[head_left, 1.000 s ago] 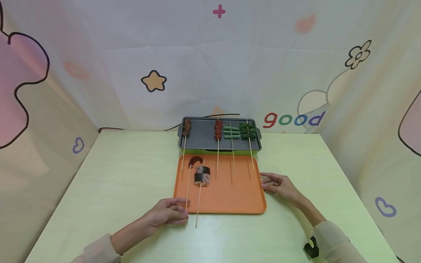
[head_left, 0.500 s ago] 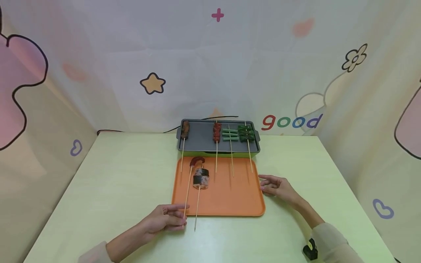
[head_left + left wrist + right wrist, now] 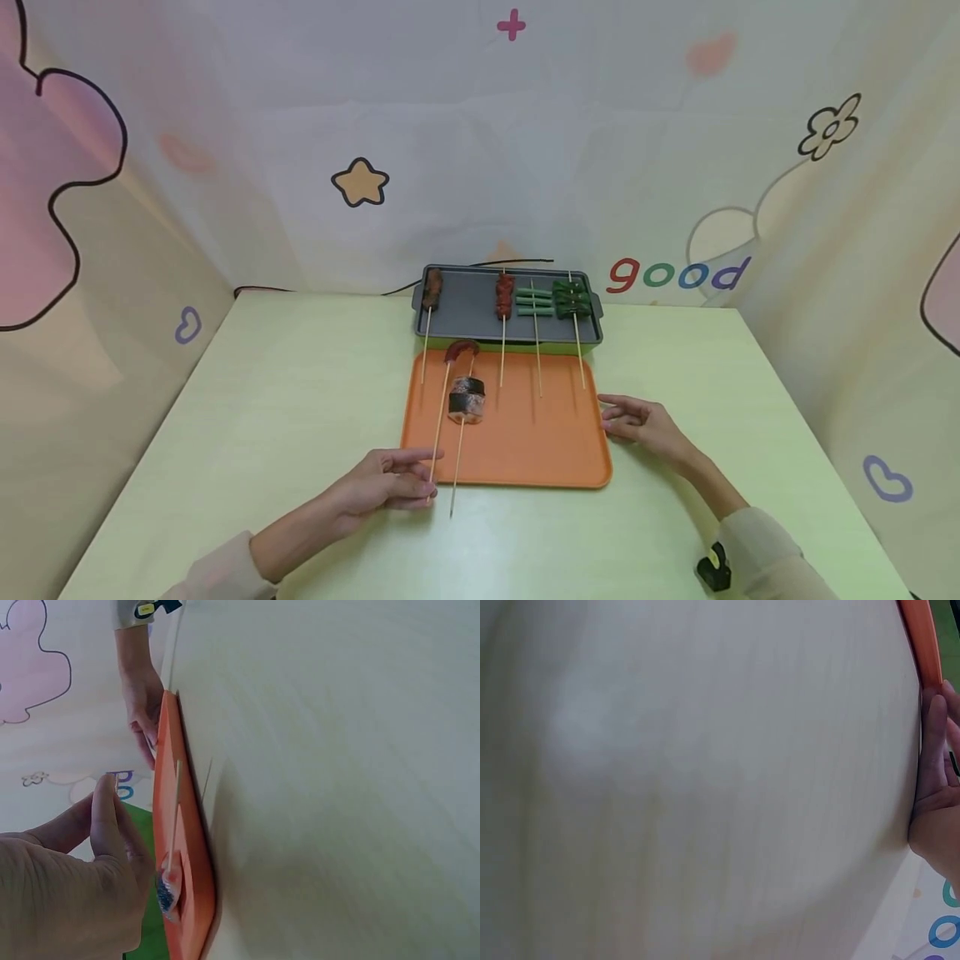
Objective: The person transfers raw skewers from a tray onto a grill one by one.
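In the head view, my left hand (image 3: 382,483) pinches the lower stick of a skewer with a curled dark red piece (image 3: 461,349) at its top. That piece overlaps the far rim of the orange tray (image 3: 540,454) in this view. A skewer of pale pieces banded in black (image 3: 467,401) lies on the tray just right of it, its stick reaching past the near edge. At the tray's right edge rests my right hand (image 3: 643,427), fingertips against the rim. In the left wrist view, the left hand's (image 3: 82,862) thumb and fingertips meet at the held stick.
Behind the tray stands a dark grill plate (image 3: 465,312) on a green base. Across it lie a brown meat skewer (image 3: 432,289), a red meat skewer (image 3: 505,296), a green stalk skewer (image 3: 535,302) and a leafy green skewer (image 3: 572,298), their sticks overhanging the tray.
The curled red piece has moved away from me, from the tray beside the banded skewer to the tray's far rim. The right hand stays at the tray's edge.
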Tool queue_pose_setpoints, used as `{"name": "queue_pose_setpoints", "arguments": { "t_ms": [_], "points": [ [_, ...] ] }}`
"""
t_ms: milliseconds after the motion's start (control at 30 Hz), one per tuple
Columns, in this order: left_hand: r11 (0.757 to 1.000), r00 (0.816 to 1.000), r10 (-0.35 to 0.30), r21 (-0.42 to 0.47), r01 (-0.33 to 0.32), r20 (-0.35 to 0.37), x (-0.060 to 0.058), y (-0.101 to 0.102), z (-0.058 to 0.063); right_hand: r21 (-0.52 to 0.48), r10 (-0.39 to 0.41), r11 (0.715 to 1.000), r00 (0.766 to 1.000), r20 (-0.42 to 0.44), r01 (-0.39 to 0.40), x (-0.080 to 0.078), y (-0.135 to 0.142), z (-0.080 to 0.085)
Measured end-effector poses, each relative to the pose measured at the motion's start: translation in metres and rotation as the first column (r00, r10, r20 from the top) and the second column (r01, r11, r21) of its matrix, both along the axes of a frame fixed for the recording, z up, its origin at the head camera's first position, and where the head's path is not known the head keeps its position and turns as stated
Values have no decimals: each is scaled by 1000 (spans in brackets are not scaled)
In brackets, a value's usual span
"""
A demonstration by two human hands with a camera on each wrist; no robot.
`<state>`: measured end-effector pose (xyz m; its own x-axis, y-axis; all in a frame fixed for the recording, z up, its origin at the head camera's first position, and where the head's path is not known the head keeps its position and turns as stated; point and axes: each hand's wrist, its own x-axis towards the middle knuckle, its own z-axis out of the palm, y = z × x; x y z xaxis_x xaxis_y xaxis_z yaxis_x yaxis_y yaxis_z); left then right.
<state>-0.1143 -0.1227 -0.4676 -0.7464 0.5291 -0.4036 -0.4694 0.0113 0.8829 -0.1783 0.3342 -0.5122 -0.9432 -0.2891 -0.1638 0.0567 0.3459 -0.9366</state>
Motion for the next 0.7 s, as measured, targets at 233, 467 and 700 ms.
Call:
{"name": "queue_pose_setpoints", "arguments": {
  "t_ms": [233,467,700],
  "points": [
    [1000,999,-15,10,15,-35,-10,1,11,-17,7,1000,1000,0,-7,0,0,0],
    [1000,998,-2,-20,0,-70,-25,0,25,-44,8,999,1000,12,-7,-2,0,-2],
    [997,990,19,-65,-28,-138,-43,1,39,-36,8,999,1000,10,-8,-1,-1,0]
  ]
}}
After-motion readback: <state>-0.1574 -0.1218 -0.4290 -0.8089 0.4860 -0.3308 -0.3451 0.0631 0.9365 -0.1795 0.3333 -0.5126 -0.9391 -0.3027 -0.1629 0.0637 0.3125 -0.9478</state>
